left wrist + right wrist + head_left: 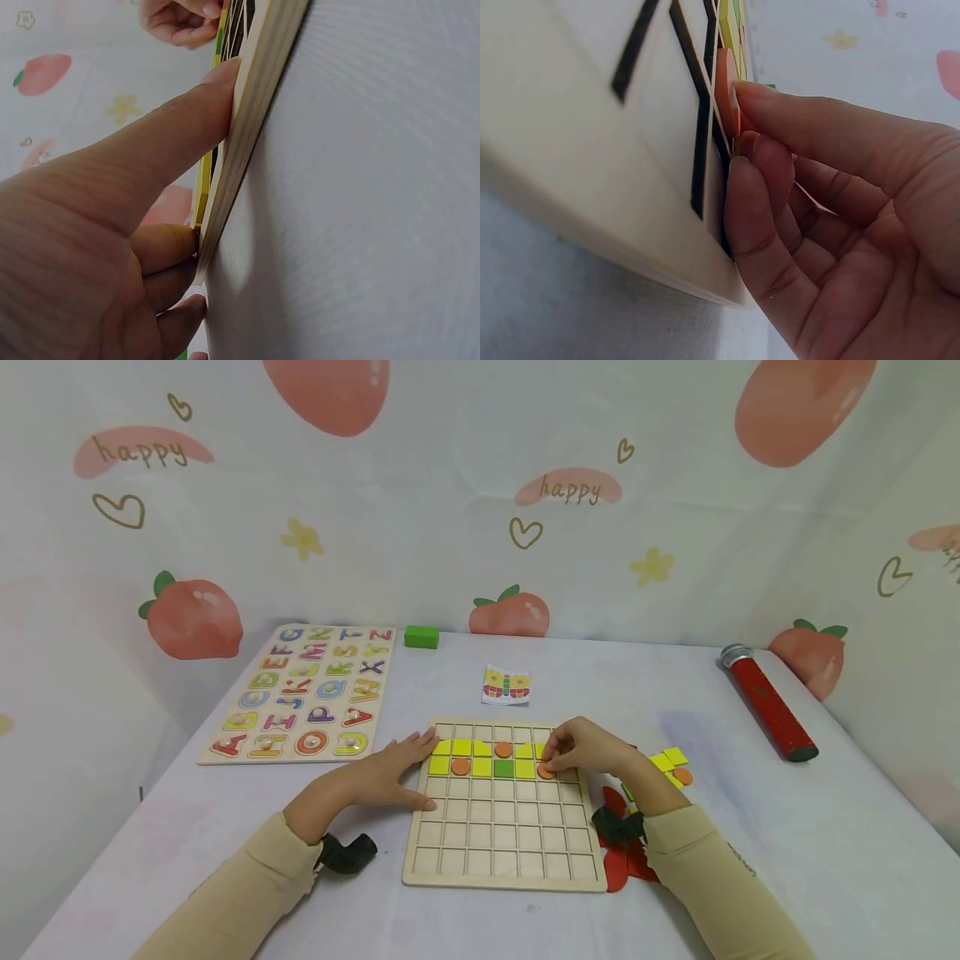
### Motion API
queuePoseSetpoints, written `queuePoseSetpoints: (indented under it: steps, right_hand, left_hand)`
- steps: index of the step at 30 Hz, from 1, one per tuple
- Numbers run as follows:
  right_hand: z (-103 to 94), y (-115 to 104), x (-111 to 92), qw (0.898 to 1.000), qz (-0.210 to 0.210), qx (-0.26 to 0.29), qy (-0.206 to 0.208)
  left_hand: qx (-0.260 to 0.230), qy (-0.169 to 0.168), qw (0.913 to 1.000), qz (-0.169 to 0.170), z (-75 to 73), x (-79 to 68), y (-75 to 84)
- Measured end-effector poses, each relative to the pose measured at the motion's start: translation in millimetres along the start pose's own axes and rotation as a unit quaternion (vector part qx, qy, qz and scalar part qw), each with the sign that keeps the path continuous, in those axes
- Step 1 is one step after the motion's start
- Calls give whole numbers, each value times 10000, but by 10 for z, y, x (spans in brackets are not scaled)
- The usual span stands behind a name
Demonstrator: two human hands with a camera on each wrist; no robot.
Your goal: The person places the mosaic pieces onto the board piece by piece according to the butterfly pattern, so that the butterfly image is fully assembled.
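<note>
Orange round tile (725, 97) sits on pale wooden grid board (480, 814), right of centre, pinched by right hand (588, 747); left hand (386, 772), thumb spread, touches the board's left edge. Seating appears underway, calling for level release.

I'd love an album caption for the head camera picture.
Left hand on a wooden grid board, right hand touching an orange disc beside a yellow tile.
</note>
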State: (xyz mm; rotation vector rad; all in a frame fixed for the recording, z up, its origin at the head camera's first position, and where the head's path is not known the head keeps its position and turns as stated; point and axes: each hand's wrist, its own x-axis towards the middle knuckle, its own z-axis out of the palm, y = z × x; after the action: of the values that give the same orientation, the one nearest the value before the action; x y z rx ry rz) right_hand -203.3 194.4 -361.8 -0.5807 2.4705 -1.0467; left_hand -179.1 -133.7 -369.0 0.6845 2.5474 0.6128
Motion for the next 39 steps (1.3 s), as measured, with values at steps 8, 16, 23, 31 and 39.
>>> queuePoseSetpoints:
  steps: [8, 16, 23, 31, 39]
  right_hand:
    - [-40, -31, 3, 9997, 89, -237, -25]
    - [-271, 74, -127, 9994, 277, 49, 209]
    - [-491, 256, -318, 9947, 937, -53, 417]
    - [-572, 451, -554, 9896, 1396, -54, 335]
    - [-579, 602, -685, 9941, 1060, 156, 182]
  left_hand:
    - [-17, 4, 10000, -54, -7, -16, -1]
    - [-43, 16, 10000, -1, -1, -27, -10]
    - [-11, 33, 10000, -87, -4, -35, -6]
    - [24, 24, 9999, -145, 3, -10, -13]
    - [16, -39, 9998, -169, -1, 1, -6]
